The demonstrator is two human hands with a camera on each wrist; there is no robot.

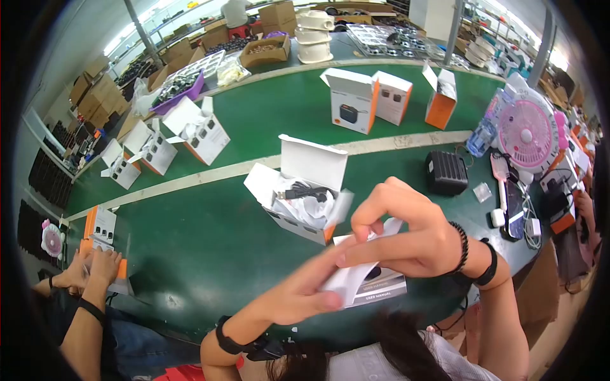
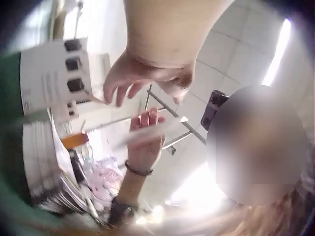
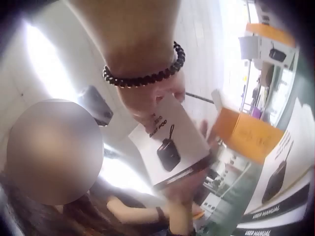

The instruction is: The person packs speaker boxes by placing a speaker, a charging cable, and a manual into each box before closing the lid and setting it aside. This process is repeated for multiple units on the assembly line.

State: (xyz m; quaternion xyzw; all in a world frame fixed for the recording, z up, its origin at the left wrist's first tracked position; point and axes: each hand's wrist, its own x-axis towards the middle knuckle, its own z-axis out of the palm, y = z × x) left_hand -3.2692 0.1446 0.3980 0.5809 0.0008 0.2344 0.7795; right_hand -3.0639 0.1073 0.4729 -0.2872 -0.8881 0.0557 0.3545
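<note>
My right hand (image 1: 413,232) pinches a white user manual (image 3: 184,135), whose cover shows a small black speaker. My left hand (image 1: 302,295) is blurred beside the booklet, its fingers fairly straight; in the left wrist view, the left hand (image 2: 147,78) hangs apart from the booklet with thumb and fingers spread. Below the hands lies a stack of user manuals (image 1: 381,293), partly hidden by the held one. Just past them stands a white and orange box (image 1: 314,164) with its lid up, holding a dark coiled cable (image 1: 302,190) and crumpled white wrapping.
A black speaker (image 1: 447,173) sits at right, near a pink fan (image 1: 527,133), a water bottle (image 1: 486,130) and a phone (image 1: 513,213). Several speaker boxes (image 1: 206,140) stand across the green table (image 1: 190,238). Another person's hands (image 1: 95,267) work at far left.
</note>
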